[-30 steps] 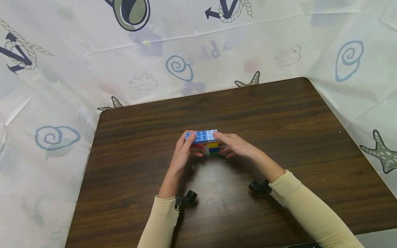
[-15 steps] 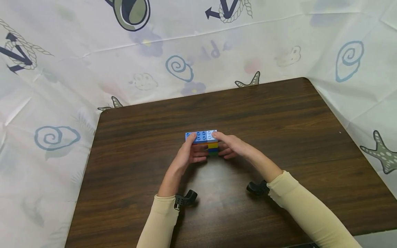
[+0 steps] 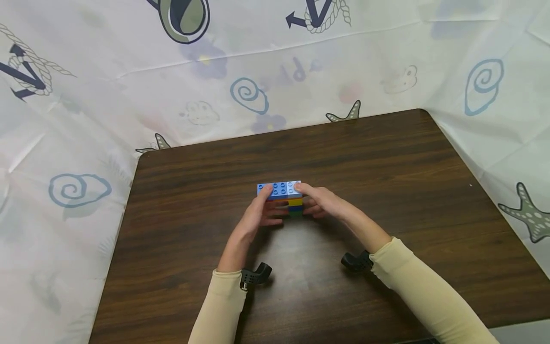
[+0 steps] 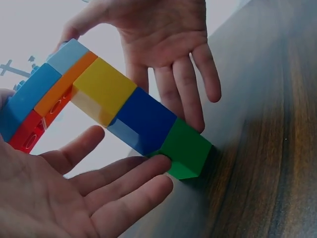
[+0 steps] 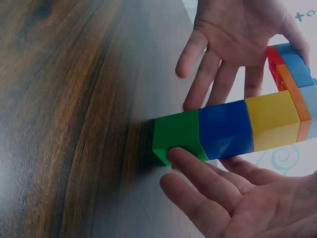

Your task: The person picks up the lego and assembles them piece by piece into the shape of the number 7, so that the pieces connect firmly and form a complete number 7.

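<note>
A toy brick build stands on the table, shaped like a post with an arm at the top. Its post has a green brick (image 4: pixel 188 148) at the bottom, then a dark blue brick (image 4: pixel 143 121) and a yellow brick (image 4: pixel 104 91). Above run an orange brick (image 4: pixel 64 87) and a red brick (image 4: pixel 25 131), topped by a blue brick (image 3: pixel 278 191) and a light blue brick (image 3: pixel 292 190). My left hand (image 3: pixel 254 216) rests its thumb on the blue brick, fingers extended below. The thumb of my right hand (image 3: pixel 325 200) presses the light blue brick; its fingers reach loosely beside the post.
The dark wood table (image 3: pixel 206 172) extends around the build. Behind it hangs a white printed cloth (image 3: pixel 301 52). A black wrist mount (image 3: pixel 257 274) sits at the left sleeve, and another black mount (image 3: pixel 356 261) at the right.
The left hand's fingers have come out from behind the build's left end and now extend straighter below it. The thumbs and bricks have barely moved.
</note>
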`<state>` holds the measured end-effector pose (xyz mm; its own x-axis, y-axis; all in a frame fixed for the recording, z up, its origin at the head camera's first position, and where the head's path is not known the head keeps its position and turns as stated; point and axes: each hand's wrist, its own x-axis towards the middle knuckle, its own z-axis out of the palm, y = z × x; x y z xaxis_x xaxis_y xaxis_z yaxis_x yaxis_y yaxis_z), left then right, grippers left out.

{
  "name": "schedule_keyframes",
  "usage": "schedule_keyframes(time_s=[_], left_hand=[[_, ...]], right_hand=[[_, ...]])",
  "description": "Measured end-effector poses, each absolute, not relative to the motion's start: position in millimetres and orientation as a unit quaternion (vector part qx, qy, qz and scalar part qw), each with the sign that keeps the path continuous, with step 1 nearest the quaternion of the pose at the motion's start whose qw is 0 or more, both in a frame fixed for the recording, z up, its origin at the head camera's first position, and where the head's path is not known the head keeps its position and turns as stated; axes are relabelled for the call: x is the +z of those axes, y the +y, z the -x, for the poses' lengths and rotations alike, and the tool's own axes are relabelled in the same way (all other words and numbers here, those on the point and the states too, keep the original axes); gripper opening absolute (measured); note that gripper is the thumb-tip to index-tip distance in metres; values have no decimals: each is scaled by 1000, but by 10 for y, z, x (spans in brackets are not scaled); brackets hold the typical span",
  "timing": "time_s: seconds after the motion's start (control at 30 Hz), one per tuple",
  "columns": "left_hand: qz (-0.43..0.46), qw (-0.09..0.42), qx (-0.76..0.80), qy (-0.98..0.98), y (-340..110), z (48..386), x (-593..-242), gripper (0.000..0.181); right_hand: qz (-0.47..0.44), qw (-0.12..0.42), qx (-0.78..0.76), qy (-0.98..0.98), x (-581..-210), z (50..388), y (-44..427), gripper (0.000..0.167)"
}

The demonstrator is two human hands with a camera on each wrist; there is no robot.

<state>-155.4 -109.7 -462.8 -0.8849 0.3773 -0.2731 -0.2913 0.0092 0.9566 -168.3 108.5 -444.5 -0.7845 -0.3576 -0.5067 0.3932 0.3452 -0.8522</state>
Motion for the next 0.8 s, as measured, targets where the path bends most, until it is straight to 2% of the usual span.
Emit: schedule_keyframes(time_s=[0.1,0.17,0.23,0.33,0.47,0.6,0.8], left_hand=[[-19,223,694,684,-1097,1553,-4616,70],[-10,206,692,692,-1093,1550,-4598,68],[-1,189,686,702,-1089,1543,-4578,65],[8,175,681,711,-1088,1532,-4559,63],[8,168,675,719,-1097,1531,-4573,62],[4,155,682,714,-1089,1532,-4589,59],[1,144,699,700,-1049,1538,-4604,56]], right_hand=[[-9,328,-571,753,-4444,1686,1094,82],[5,303,-570,764,-4438,1695,1101,77],[37,257,-565,783,-4434,1698,1113,70],[101,160,-555,810,-4419,1697,1123,57],[193,68,-506,838,-4361,1695,1082,58],[265,26,-451,852,-4314,1722,1008,54],[281,-10,-400,872,-4293,1740,980,41]])
